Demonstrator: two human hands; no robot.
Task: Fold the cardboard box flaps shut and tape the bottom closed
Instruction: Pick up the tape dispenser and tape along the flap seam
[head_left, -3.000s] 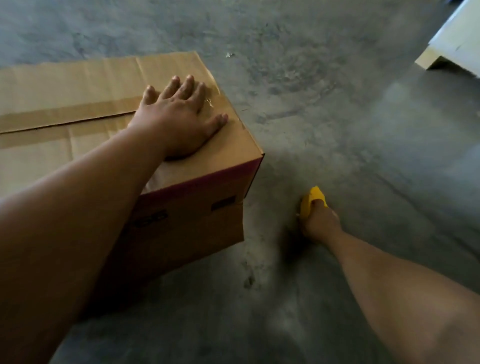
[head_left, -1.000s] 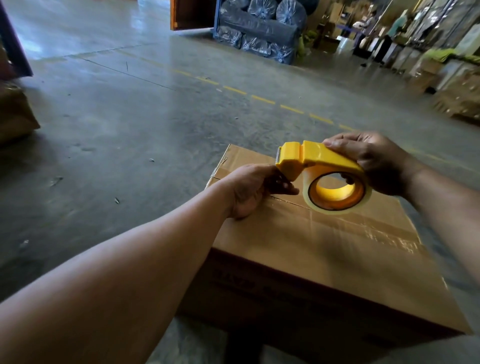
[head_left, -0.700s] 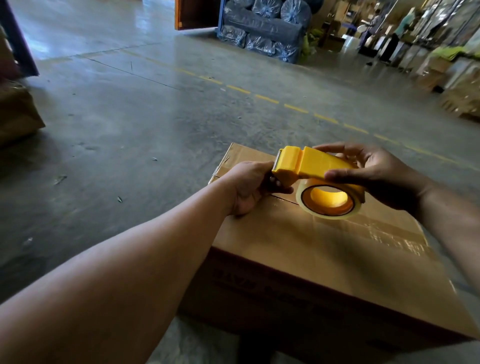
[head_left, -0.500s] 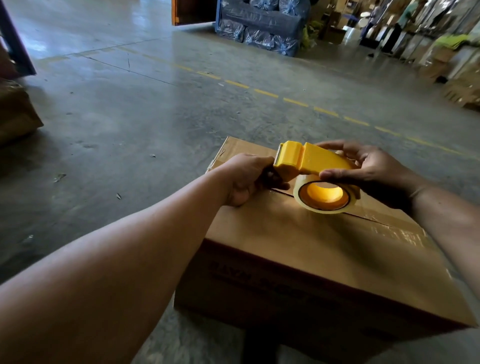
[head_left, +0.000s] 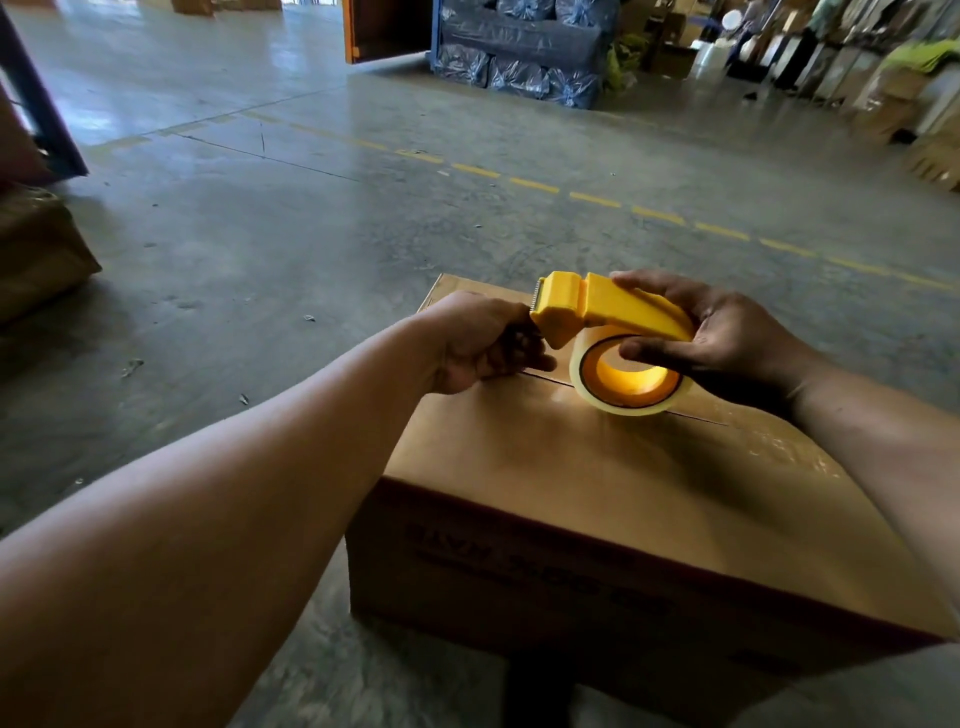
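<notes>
A brown cardboard box (head_left: 597, 467) stands on the concrete floor with its flaps folded flat and the centre seam showing. Shiny clear tape (head_left: 779, 447) covers the right part of the seam. My right hand (head_left: 727, 332) grips a yellow tape dispenser (head_left: 608, 312) holding a clear tape roll (head_left: 628, 384), just above the seam. My left hand (head_left: 478, 348) is closed at the dispenser's toothed end, fingertips pinched below the blade near the box's far left edge; whether they hold the tape end is hidden.
Another brown box (head_left: 36, 249) sits at the far left beside a blue rack post (head_left: 36, 98). Wrapped blue bundles (head_left: 519, 52) and stacked goods (head_left: 883, 88) line the back. A dashed yellow line (head_left: 597, 200) crosses the floor beyond the box.
Three seconds ago my left hand lay flat on the box and my right hand held the dispenser on the floor. Since one second ago the dispenser has lowered toward the seam, tilting flatter.
</notes>
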